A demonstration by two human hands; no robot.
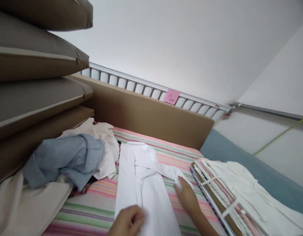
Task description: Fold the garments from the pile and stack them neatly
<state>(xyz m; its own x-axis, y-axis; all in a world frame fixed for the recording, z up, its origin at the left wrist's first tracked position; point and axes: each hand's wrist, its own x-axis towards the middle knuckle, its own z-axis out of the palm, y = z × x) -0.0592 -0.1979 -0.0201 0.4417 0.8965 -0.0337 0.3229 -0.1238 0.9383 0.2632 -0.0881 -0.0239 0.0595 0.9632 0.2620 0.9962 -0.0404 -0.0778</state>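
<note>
A white garment (126,173), folded lengthwise, lies on the striped cloth (97,209), with one sleeve stretched out to the right. My right hand (187,195) is at the end of that sleeve, its fingertips closed on the white fabric. Over the lower part of the garment is my left hand (129,219), fingers curled and slightly blurred; whether it pinches any fabric cannot be made out.
Crumpled blue (65,157) and cream clothes (109,147) lie at the left, beside stacked brown cushions (38,65). A stack of folded clothes (239,193) is at the right. Behind stand a brown panel (141,111) and a radiator bearing a pink note (172,96).
</note>
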